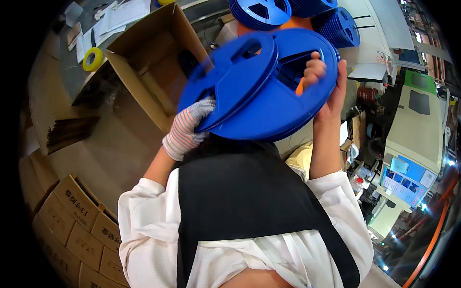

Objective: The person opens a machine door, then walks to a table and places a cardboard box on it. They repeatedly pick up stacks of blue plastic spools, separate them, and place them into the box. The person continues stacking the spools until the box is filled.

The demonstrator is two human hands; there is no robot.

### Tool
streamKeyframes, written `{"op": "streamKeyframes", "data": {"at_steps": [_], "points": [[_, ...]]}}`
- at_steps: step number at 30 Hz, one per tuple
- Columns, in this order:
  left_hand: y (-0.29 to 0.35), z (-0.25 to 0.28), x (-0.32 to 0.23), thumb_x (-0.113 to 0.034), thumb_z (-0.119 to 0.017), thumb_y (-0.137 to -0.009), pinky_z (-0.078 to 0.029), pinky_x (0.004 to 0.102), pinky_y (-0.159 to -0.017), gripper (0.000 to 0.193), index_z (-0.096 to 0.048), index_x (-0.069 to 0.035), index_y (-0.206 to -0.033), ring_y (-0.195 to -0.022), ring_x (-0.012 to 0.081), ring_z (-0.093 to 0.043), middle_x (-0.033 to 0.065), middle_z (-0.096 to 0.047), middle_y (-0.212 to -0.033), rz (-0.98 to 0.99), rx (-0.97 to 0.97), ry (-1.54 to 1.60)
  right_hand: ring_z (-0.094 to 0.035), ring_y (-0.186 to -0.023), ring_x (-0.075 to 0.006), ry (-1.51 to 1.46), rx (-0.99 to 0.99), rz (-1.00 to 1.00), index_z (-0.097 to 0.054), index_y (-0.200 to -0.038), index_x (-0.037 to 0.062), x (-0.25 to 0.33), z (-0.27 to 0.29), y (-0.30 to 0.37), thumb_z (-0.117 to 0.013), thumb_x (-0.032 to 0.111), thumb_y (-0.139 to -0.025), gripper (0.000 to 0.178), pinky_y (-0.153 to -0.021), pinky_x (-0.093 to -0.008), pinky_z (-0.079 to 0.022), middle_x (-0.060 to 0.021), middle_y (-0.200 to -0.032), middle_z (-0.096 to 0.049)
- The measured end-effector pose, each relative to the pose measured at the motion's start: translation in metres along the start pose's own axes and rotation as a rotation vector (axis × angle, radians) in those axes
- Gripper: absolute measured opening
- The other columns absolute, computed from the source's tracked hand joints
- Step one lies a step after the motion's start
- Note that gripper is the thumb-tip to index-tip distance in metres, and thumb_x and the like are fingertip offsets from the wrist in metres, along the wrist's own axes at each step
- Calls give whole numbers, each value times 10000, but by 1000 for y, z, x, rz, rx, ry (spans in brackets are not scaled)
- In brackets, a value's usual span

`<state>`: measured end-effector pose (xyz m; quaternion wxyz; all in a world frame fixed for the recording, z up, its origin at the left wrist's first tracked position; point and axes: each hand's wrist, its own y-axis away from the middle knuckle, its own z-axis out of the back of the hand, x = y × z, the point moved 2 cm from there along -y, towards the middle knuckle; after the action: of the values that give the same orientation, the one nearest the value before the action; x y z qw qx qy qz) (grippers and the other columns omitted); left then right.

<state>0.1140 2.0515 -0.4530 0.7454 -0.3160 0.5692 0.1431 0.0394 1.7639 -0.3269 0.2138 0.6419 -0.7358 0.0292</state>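
Note:
Two large blue plastic reels are in my hands in front of my chest, tilted and overlapping. The left reel [245, 79] lies partly over the right reel [293, 113], and its far rim is blurred. My left hand [187, 127], in a striped glove, is closed on the near-left edge of the left reel, its fingers partly hidden. My bare right hand [330, 106] grips the right reel, fingers curled through an opening and thumb outside the rim. A small orange patch shows beside those fingers. Further edges under the right reel suggest more discs; I cannot tell how many.
An open cardboard box [129, 36] stands just left of the reels, with something dark inside. Stacks of blue reels [261, 12] stand at the back. Yellow tape [92, 59] and papers lie at the far left. Packed cartons [72, 225] fill the near left; a machine [418, 120] stands right.

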Motion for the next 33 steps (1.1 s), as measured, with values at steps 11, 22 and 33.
{"op": "streamKeyframes", "data": {"at_steps": [11,22,33], "points": [[36,37,20,-285,-726,-821,-494,425,-933,381,-566,-49,-1075,-914,228,-622,36,-632,-871,452,-588,1256,-674,-799,-232,717,-655,146,-538,-1161,0,3,46,36,-639,186,-892,342,-690,-343,-573,-164,-974,-663],[63,61,22,-211,-706,-833,-504,422,-934,359,-535,-61,-1111,-849,177,-596,4,-614,-851,282,-790,1430,-664,-766,-191,610,-684,182,-532,-1204,-8,3,73,59,-573,170,-901,353,-667,-309,-570,-140,-996,-660],[17,72,-22,-200,-708,-836,-418,281,-729,365,-502,-76,-1111,-679,111,-433,-25,-428,-749,278,-623,1124,-575,-755,-146,468,-409,382,-461,-1299,5,19,94,87,-570,183,-861,485,-657,-284,-489,-112,-1099,-637]]}}
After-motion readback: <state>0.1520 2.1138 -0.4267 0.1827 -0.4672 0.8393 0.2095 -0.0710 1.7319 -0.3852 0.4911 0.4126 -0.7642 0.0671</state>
